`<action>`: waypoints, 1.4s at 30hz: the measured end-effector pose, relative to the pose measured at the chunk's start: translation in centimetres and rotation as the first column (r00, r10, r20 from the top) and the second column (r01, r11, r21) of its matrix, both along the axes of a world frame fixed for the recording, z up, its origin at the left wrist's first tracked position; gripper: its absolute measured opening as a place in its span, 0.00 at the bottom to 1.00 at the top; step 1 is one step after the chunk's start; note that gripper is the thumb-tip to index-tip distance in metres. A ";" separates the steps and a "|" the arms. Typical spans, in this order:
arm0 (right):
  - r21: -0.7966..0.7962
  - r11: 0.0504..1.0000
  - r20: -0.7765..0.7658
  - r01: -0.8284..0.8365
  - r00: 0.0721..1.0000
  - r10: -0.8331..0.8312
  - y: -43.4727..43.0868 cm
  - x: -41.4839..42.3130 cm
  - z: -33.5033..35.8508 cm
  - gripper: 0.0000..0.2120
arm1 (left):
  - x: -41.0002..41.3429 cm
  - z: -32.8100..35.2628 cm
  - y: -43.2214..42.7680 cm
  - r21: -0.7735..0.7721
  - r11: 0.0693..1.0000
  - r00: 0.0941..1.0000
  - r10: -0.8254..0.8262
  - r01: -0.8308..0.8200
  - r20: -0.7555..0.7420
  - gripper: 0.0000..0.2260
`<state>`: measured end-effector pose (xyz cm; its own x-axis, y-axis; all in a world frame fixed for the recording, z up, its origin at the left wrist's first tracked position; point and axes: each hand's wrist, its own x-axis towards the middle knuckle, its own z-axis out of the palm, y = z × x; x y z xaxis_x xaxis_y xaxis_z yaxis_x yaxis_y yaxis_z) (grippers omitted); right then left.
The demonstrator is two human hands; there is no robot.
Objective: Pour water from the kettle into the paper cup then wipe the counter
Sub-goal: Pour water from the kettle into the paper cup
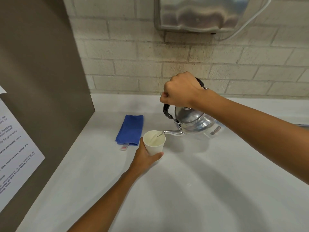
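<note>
Single head view looks forward and down, close over the counter [184, 190].

My right hand [179, 91] has the kettle [192, 122] by its black handle, tipped so the spout sits over the paper cup [154, 143]. My left hand [145, 158] grips the cup. A folded blue cloth [130, 129] lies just beside it on the white surface [184, 190].
</note>
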<state>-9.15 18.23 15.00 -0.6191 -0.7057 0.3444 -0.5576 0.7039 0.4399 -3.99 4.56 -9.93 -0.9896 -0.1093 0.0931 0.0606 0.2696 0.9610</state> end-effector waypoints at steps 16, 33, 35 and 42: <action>0.016 1.000 -0.009 -0.024 1.000 0.024 -0.2 0.0 0.1 0.20 | 0.2 0.2 0.0 -0.006 1.000 1.000 -0.004 0.004 0.010 0.35; 0.034 0.999 -0.011 -0.033 0.999 0.033 -0.1 0.2 0.9 0.20 | 0.2 0.0 0.0 0.031 0.999 1.000 -0.023 0.023 -0.006 0.35; 0.041 0.998 -0.012 -0.039 0.999 0.039 -0.1 0.3 1.0 0.20 | 0.1 -0.1 0.0 0.029 0.999 1.000 -0.025 0.025 -0.009 0.35; 0.043 0.998 -0.009 -0.050 0.999 0.050 -0.1 0.4 1.2 0.20 | 0.1 0.0 0.1 0.004 1.000 1.000 -0.018 0.018 -0.005 0.37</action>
<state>-8.75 18.11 16.21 -0.5796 -0.7498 0.3191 -0.5870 0.6558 0.4747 -3.94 4.64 -9.94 -0.9910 -0.0920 0.0973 0.0698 0.2647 0.9618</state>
